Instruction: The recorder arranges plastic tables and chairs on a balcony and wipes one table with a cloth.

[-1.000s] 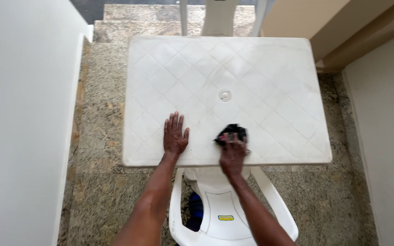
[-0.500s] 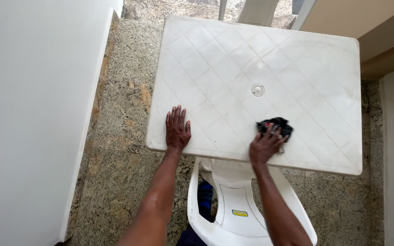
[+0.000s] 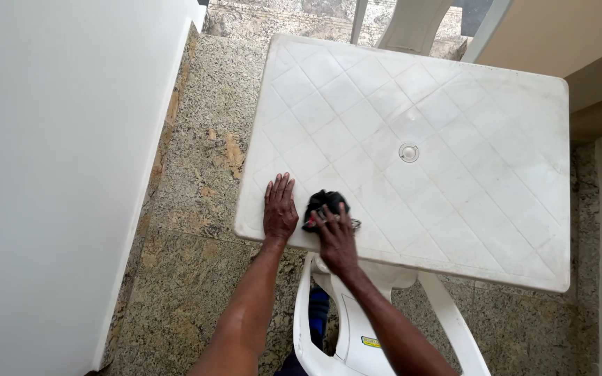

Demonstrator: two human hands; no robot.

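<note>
Two hands rest on the white diamond-patterned plastic counter [image 3: 454, 104]: the left hand [image 3: 279, 212] lies flat, fingers spread, empty; the right hand [image 3: 336, 237] presses a crumpled black cloth [image 3: 323, 203] just beside it. Below the hands, a small yellow oval label [image 3: 370, 342] sits on a white plastic chair [image 3: 357, 327].

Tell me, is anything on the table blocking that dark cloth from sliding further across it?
Nothing visible does. The right hand presses the dark cloth near the front edge of the white table; the left hand lies flat beside it. Only a small round cap sits mid-table.
</note>
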